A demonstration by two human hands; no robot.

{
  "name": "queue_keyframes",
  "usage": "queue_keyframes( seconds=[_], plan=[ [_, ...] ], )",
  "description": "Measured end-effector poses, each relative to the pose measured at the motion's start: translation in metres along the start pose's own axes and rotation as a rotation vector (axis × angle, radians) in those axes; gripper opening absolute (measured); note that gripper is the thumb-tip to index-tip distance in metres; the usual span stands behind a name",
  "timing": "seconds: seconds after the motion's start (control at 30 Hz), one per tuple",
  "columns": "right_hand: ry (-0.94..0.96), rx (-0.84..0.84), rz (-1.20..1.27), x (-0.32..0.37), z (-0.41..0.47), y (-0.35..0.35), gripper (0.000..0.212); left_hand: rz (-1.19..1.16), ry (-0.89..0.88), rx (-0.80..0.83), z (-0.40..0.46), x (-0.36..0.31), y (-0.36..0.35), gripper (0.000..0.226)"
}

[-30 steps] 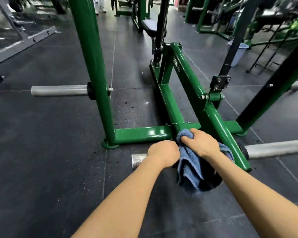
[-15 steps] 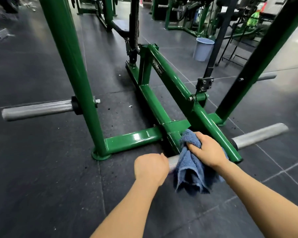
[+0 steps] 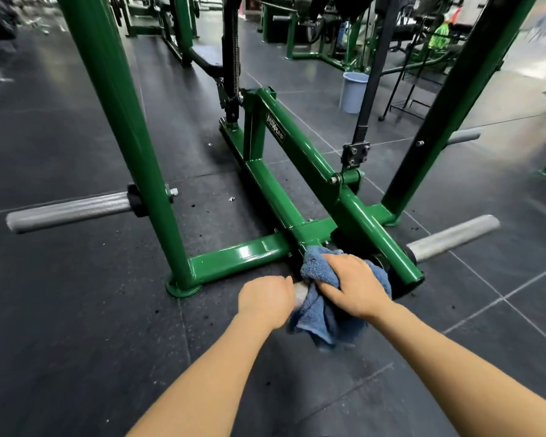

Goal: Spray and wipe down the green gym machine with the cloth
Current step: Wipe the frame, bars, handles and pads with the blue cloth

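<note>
Blue terry cloth point(image 3: 325, 307) bunched over near end of a silver peg, at near base of green machine point(image 3: 300, 171), just near of the low crossbar point(image 3: 240, 255). Right hand point(image 3: 353, 283) on top of cloth, fingers curled round it, gripping it against the peg. Left hand point(image 3: 265, 298) just left of cloth, fist wrapped round bare peg point(image 3: 300, 294); short silver stretch visible between fist and cloth. Cloth tail hanging down toward dark rubber floor point(image 3: 76, 310).

Machine frame: glossy green tubes, slanted upright point(image 3: 123, 127) at left bolted to floor, second slanted upright point(image 3: 448, 99) at right, central diagonal beam point(image 3: 328, 184) running far-left to near-right with a label. Silver knurled peg point(image 3: 70, 211) sticking out left from left upright. Another silver peg point(image 3: 454, 236) sticking out right, near the beam's end. Black bracket with bolts point(image 3: 356, 154) above beam.

Pale blue bucket point(image 3: 353, 91) on floor, far right. More green machines far back, blurred. Black crumbs scattered on floor near crossbar. No spray bottle in view.
</note>
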State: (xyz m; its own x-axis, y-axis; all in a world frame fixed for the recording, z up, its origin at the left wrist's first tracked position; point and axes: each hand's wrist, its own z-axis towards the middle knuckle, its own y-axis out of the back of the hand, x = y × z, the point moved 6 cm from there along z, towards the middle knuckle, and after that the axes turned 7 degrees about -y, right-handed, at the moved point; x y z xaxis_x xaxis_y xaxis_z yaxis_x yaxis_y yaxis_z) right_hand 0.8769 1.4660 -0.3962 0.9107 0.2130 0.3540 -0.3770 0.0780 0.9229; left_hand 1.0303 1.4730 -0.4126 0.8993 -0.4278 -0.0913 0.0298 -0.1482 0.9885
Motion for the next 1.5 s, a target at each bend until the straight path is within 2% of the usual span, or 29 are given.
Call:
queue_keyframes(
  seconds=[0.07,0.13,0.23,0.33,0.4,0.47,0.53,0.6,0.67,0.77,0.87,0.97,1.03,1.13,1.17,1.23,1.33,1.37,1.47,1.5],
  plan=[
    [-0.106,0.007,-0.083,0.000,0.014,-0.003,0.037,-0.064,-0.009,0.014,-0.003,0.007,-0.001,0.035],
    [-0.218,0.070,-0.207,0.006,0.029,-0.011,0.030,-0.037,0.009,-0.023,-0.008,0.009,0.001,0.034],
    [-0.260,0.134,-0.313,0.019,0.035,-0.016,0.025,-0.082,0.135,-0.095,-0.009,0.013,-0.001,0.028],
    [-0.088,-0.032,-0.182,0.044,0.009,-0.014,0.021,-0.249,0.267,-0.184,-0.011,0.021,-0.001,0.043],
    [0.042,-0.047,-0.040,0.051,-0.012,-0.015,0.028,-0.278,0.274,-0.256,-0.014,0.022,0.000,0.052],
    [0.059,0.058,-0.049,0.042,-0.009,-0.016,0.042,-0.322,0.307,-0.309,-0.014,0.025,0.001,0.055],
    [-0.045,0.172,-0.174,0.037,0.013,-0.017,0.034,-0.381,0.343,-0.316,-0.014,0.029,-0.002,0.056],
    [-0.211,0.311,-0.191,0.037,0.041,-0.024,0.028,-0.437,0.342,-0.313,-0.013,0.029,-0.005,0.058],
    [-0.267,0.378,-0.210,0.045,0.057,-0.032,0.026,-0.485,0.325,-0.328,-0.013,0.028,-0.005,0.061],
    [-0.158,0.318,-0.219,0.058,0.050,-0.033,0.028,-0.568,0.321,-0.344,-0.012,0.031,-0.006,0.065],
    [0.066,0.092,-0.085,0.068,0.017,-0.021,0.030,-0.694,0.378,-0.420,-0.017,0.036,-0.007,0.067],
    [0.159,0.016,-0.073,0.074,0.002,-0.019,0.026,-0.794,0.451,-0.451,-0.018,0.041,-0.009,0.064],
    [0.065,0.096,-0.160,0.077,0.018,-0.027,0.024,-0.806,0.460,-0.441,-0.018,0.040,-0.010,0.063],
    [-0.161,0.342,-0.202,0.078,0.045,-0.042,0.031,-0.768,0.484,-0.412,-0.016,0.042,-0.013,0.063],
    [-0.196,0.375,-0.192,0.080,0.048,-0.043,0.032,-0.753,0.499,-0.404,-0.016,0.043,-0.013,0.063],
    [-0.189,0.303,-0.180,0.082,0.043,-0.038,0.031,-0.778,0.515,-0.403,-0.015,0.043,-0.012,0.062],
    [0.011,-0.047,-0.131,0.084,0.008,-0.027,0.026,-0.936,0.544,-0.452,-0.023,0.041,-0.013,0.057],
    [0.065,-0.108,-0.114,0.083,-0.005,-0.027,0.024,-0.993,0.565,-0.464,-0.025,0.042,-0.015,0.055],
    [0.097,-0.138,-0.168,0.082,-0.020,-0.038,0.042,-1.076,0.598,-0.491,-0.029,0.045,-0.023,0.052],
    [0.077,-0.131,-0.195,0.085,-0.016,-0.039,0.042,-1.076,0.590,-0.488,-0.029,0.045,-0.023,0.051]
  ],
)
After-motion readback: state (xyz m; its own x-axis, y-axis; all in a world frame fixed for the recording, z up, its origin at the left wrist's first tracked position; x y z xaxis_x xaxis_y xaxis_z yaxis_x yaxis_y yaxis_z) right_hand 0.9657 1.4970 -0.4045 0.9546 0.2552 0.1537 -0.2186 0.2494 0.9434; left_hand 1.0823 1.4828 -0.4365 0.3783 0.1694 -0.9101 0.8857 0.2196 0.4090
